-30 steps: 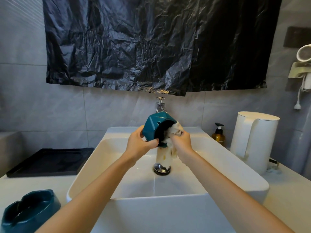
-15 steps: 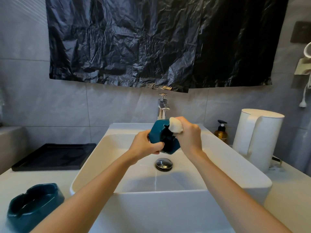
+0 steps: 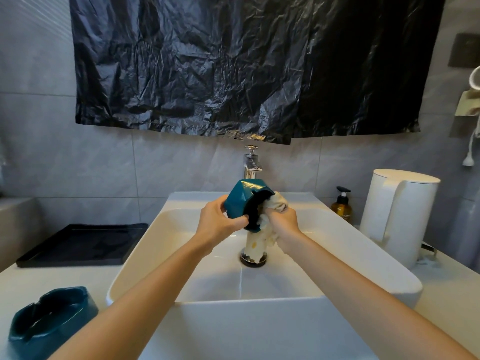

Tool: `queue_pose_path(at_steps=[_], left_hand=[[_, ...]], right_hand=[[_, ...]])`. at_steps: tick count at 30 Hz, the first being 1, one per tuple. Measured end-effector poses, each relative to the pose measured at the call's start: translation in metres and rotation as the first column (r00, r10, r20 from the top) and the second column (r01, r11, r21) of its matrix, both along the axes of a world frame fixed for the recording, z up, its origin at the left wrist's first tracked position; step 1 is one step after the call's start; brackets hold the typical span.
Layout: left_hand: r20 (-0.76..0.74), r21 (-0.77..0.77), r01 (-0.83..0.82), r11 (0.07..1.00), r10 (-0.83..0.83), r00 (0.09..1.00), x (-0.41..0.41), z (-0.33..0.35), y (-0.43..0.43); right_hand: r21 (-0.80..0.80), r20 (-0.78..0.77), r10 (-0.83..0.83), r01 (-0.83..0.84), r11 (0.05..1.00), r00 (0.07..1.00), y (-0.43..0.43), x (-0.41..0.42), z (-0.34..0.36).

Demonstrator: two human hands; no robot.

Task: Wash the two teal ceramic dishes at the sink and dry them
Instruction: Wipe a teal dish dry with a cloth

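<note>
Clamping teal dish [image 3: 240,203], left grip [image 3: 218,224], right grip [image 3: 283,222] clutching cloth [image 3: 255,245], white sink [image 3: 350,245], tiled wall [image 3: 181,165]

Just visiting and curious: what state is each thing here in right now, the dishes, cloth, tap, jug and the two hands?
Held dish: tipped sideways above the sink, gripped by the left hand.
Cloth: bunched, gripped by the right hand, pushed into that dish, tail hanging down.
Other dish: upright on the counter, untouched.
Tap: no stream visible.
Jug: upright, lid on.
</note>
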State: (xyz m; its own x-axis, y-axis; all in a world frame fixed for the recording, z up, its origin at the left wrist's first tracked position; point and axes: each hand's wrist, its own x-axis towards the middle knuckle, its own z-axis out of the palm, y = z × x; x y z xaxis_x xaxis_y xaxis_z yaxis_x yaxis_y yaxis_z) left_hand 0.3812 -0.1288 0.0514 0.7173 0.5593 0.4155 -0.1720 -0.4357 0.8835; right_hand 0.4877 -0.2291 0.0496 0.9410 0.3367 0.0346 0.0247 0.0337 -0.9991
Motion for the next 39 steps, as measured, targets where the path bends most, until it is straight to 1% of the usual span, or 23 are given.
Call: queue_pose_path(at_steps=[1, 3, 5, 6, 8, 9, 11, 12, 14, 17, 18, 20, 22, 24, 26, 28, 30, 32, 34, 36, 37, 38, 39], left_hand=[[0.003, -0.009, -0.002, 1.0, 0.002, 1.0, 0.001, 0.0, 0.001], [0.008, -0.067, 0.012, 0.998, -0.011, 1.0, 0.002, 0.0, 0.001], [0.0, -0.129, 0.024, 0.991, -0.024, 1.0, 0.002, 0.001, 0.002], [-0.007, -0.153, 0.026, 0.988, -0.028, 1.0, 0.002, 0.002, 0.003], [-0.024, -0.204, 0.024, 0.979, -0.03, 0.999, 0.002, 0.004, 0.004], [-0.033, -0.224, 0.019, 0.974, -0.027, 0.999, 0.001, 0.005, 0.005], [-0.056, -0.229, 0.001, 0.973, -0.014, 0.998, 0.0, 0.005, 0.008], [-0.071, -0.22, -0.007, 0.976, -0.008, 0.997, -0.001, 0.005, 0.009], [-0.109, -0.192, -0.014, 0.981, -0.007, 0.994, -0.003, 0.005, 0.009], [-0.174, -0.05, -0.009, 0.999, 0.0, 0.985, -0.003, 0.003, 0.008], [-0.194, -0.003, -0.002, 1.0, 0.001, 0.981, -0.004, 0.003, 0.007], [-0.239, 0.046, 0.03, 0.998, -0.018, 0.971, -0.004, 0.002, 0.006], [-0.28, 0.081, 0.07, 0.994, -0.044, 0.959, -0.004, 0.002, 0.003], [-0.291, 0.091, 0.068, 0.994, -0.039, 0.956, -0.003, 0.002, 0.0], [-0.261, 0.066, 0.031, 0.997, -0.013, 0.965, -0.002, 0.003, -0.003], [-0.225, 0.004, 0.01, 1.0, -0.009, 0.974, -0.001, 0.004, -0.003], [-0.198, -0.107, 0.062, 0.992, -0.082, 0.977, -0.002, 0.004, -0.004], [-0.156, -0.19, 0.139, 0.972, -0.17, 0.973, -0.001, 0.003, -0.007], [-0.105, -0.193, 0.147, 0.97, -0.169, 0.98, 0.001, 0.001, -0.008], [-0.081, -0.213, 0.093, 0.973, -0.113, 0.99, 0.002, 0.001, -0.005], [-0.087, -0.257, 0.067, 0.964, -0.092, 0.992, 0.001, 0.002, -0.003], [-0.098, -0.315, 0.047, 0.948, -0.082, 0.992, 0.0, 0.003, 0.001], [-0.108, -0.366, 0.034, 0.93, -0.079, 0.991, -0.001, 0.003, 0.004]], right_hand=[[-0.007, -0.007, 0.005, -0.005, 1.0, 1.0, 0.0, 0.001, 0.0], [-0.062, 0.064, 0.019, -0.015, 0.998, 0.998, 0.0, 0.002, 0.001], [-0.155, 0.254, 0.038, 0.002, 0.988, 0.967, -0.004, -0.001, 0.005], [-0.194, 0.382, 0.047, 0.03, 0.98, 0.923, -0.006, -0.002, 0.007], [-0.231, 0.607, 0.051, 0.115, 0.966, 0.793, -0.01, -0.003, 0.008], [-0.226, 0.685, 0.043, 0.156, 0.962, 0.728, -0.011, -0.003, 0.009], [-0.195, 0.791, 0.014, 0.23, 0.954, 0.612, -0.016, -0.001, 0.009], [-0.181, 0.827, 0.011, 0.248, 0.952, 0.562, -0.018, 0.0, 0.01], [-0.191, 0.868, 0.066, 0.207, 0.96, 0.492, -0.022, 0.003, 0.011], [-0.344, 0.873, 0.27, 0.119, 0.931, 0.407, -0.024, 0.003, 0.009], [-0.372, 0.876, 0.302, 0.13, 0.919, 0.377, -0.025, 0.002, 0.009], [-0.371, 0.904, 0.309, 0.181, 0.911, 0.296, -0.025, 0.002, 0.009], [-0.376, 0.913, 0.314, 0.237, 0.896, 0.261, -0.025, 0.004, 0.009], [-0.384, 0.915, 0.312, 0.317, 0.868, 0.254, -0.025, 0.005, 0.009], [-0.378, 0.92, 0.295, 0.379, 0.844, 0.26, -0.024, 0.005, 0.01], [-0.391, 0.909, 0.269, 0.428, 0.814, 0.319, -0.023, 0.004, 0.011], [-0.394, 0.883, 0.2, 0.44, 0.807, 0.425, -0.022, 0.004, 0.012], [-0.35, 0.849, 0.1, 0.41, 0.843, 0.519, -0.022, 0.005, 0.012], [-0.32, 0.797, 0.056, 0.343, 0.883, 0.601, -0.022, 0.006, 0.01], [-0.33, 0.741, 0.088, 0.247, 0.911, 0.666, -0.021, 0.007, 0.01], [-0.349, 0.702, 0.114, 0.201, 0.915, 0.703, -0.021, 0.008, 0.01], [-0.37, 0.637, 0.128, 0.155, 0.916, 0.76, -0.02, 0.009, 0.011], [-0.353, 0.538, 0.119, 0.094, 0.931, 0.835, -0.021, 0.01, 0.013]])
